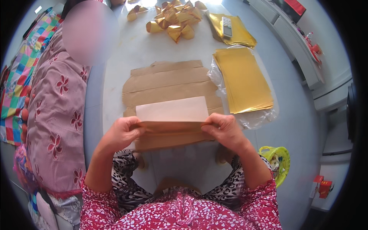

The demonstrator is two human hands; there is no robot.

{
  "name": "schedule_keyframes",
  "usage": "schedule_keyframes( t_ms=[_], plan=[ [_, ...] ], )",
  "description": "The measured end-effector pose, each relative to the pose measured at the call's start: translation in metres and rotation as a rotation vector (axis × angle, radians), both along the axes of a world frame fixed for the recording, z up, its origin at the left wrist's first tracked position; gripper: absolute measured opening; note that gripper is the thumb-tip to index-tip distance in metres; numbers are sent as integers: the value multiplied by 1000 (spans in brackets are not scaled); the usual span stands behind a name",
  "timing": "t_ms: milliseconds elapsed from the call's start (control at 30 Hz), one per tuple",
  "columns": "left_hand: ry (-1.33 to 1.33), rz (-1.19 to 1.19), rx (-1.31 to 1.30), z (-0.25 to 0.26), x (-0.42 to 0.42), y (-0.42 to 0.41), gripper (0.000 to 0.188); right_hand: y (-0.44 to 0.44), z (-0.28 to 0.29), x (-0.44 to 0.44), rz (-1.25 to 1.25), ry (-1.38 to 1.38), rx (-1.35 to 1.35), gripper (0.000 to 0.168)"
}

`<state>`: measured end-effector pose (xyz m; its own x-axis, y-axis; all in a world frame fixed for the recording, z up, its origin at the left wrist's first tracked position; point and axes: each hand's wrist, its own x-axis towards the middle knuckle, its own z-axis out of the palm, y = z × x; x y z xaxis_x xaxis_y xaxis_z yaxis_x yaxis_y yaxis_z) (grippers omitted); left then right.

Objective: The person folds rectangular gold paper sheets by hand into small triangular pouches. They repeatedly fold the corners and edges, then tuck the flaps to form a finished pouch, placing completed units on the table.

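Note:
A sheet of paper with a pale upper face lies over a flattened piece of brown cardboard. Its near edge is raised and held taut between my two hands, showing a darker golden-brown strip below. My left hand pinches the left end of that edge between thumb and fingers. At the right end, my right hand grips the same edge in a like pinch. Beyond the cardboard, right of it, a stack of gold paper sheets rests on clear plastic wrapping.
A pile of folded gold paper pieces occupies the far end of the white table. There a remote control lies on more gold sheets. A yellow-green basket stands at right; a pink flowered cover drapes furniture at left.

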<state>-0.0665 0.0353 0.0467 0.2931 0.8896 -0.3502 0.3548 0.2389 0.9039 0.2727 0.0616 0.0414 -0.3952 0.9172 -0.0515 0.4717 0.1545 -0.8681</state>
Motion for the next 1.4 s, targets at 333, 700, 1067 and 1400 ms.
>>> schedule_keyframes(
  t_ms=[333, 700, 1067, 1400],
  plan=[
    [222, 228, 101, -27, 14, 0, 15, 8, -16, -22, -292, -31, -57, 17],
    [441, 410, 387, -31, 32, -3, 40, 11, -24, -33, -371, -219, 172, 58],
    [607, 372, 413, -35, 33, 0, 51, 15, -27, -38, -384, -294, 204, 62],
    [547, 406, 404, -37, 35, 4, 53, 18, -25, -40, -424, -309, 155, 65]
  ],
)
